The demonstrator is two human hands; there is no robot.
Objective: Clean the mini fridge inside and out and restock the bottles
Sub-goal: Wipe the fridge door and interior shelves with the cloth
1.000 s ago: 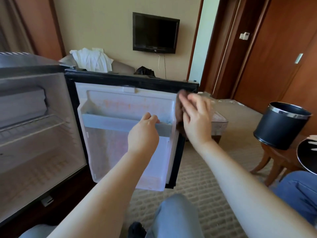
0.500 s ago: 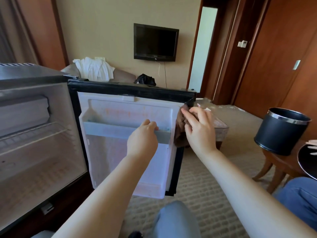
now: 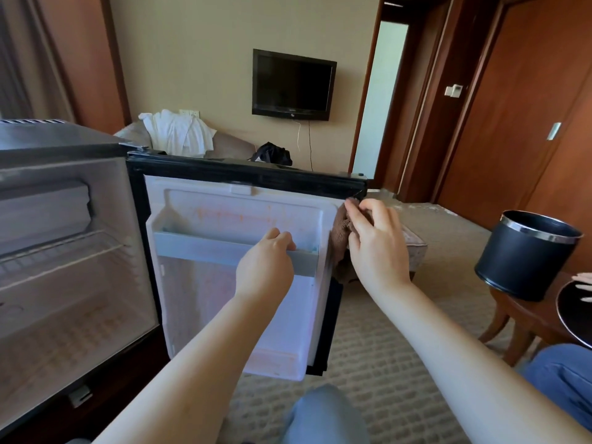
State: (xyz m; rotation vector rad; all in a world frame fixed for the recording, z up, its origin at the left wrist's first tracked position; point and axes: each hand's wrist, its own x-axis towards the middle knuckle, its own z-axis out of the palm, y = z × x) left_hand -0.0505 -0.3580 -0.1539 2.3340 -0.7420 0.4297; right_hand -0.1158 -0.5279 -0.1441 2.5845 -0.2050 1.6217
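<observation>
L hand (image 3: 266,267) grips the grey plastic door shelf rail (image 3: 224,251) of the open black mini fridge door (image 3: 243,174); R hand (image 3: 374,245) clamps a brown fluffy cloth (image 3: 339,229) on the door's outer edge, near its top corner.

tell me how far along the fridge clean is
Done: the fridge cabinet stands open with no bottles inside. In hand: the left hand grips the door shelf while the right hand holds a brown cloth against the door edge. Left: orange stains on the door liner, and restocking; no bottles in view.
</observation>
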